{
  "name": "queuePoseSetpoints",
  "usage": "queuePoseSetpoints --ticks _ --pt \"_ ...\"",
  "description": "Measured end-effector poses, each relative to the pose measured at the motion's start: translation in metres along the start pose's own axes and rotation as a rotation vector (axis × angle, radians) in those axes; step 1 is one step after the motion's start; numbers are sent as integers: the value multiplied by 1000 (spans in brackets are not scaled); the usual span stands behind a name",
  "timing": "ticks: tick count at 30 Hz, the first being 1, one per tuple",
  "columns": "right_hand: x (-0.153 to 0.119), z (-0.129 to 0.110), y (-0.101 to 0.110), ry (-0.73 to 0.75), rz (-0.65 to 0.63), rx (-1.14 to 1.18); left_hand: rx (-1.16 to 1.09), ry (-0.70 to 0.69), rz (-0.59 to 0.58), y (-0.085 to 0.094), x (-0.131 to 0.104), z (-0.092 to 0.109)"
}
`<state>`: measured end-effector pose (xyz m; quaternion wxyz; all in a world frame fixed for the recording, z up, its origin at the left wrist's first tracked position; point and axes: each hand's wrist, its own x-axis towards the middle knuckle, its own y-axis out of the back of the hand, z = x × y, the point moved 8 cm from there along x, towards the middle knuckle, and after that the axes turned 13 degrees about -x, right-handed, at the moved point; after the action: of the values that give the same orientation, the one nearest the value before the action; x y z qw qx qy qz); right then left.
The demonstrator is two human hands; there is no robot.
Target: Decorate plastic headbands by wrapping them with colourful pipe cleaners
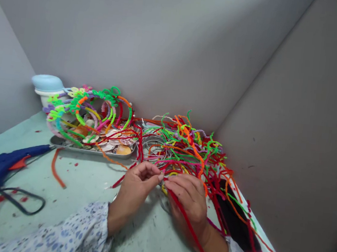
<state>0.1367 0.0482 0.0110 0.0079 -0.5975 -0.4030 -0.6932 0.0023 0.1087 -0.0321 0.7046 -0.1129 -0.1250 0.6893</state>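
Your right hand [189, 196] pinches a red pipe cleaner [188, 223] that trails over your wrist; your left hand [134, 192] meets it fingertip to fingertip, its exact grip unclear. Just beyond, a pipe-cleaner tangle [192, 142] crowds your fingers. Leftward on the desk [90, 182] sit a shell-filled tray [114, 155], colourful hoops [78, 108] and, nearer you, a blue glue gun [4, 169].

Some kind of craft workspace, I'd say — blue glue gun [0, 174] on a red-flecked table [84, 181], tray [93, 152] of seashells [124, 149], wild heap of pipe cleaners [190, 144]. Plain gray walls [165, 41] box it in.
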Motion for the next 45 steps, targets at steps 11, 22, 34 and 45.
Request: queuePoseSetpoints --ticks 11,22,34,45 --pt "-3 8 -4 -85 -2 101 28 8 -81 -8 -4 -3" --pt "-1 10 -1 -149 55 137 84 -49 -133 -12 -8 -2" --pt "3 11 -1 -204 -2 178 -25 64 -116 -16 -10 -1" --pt "3 12 -7 -239 -49 227 1 14 -80 -10 -4 -4"
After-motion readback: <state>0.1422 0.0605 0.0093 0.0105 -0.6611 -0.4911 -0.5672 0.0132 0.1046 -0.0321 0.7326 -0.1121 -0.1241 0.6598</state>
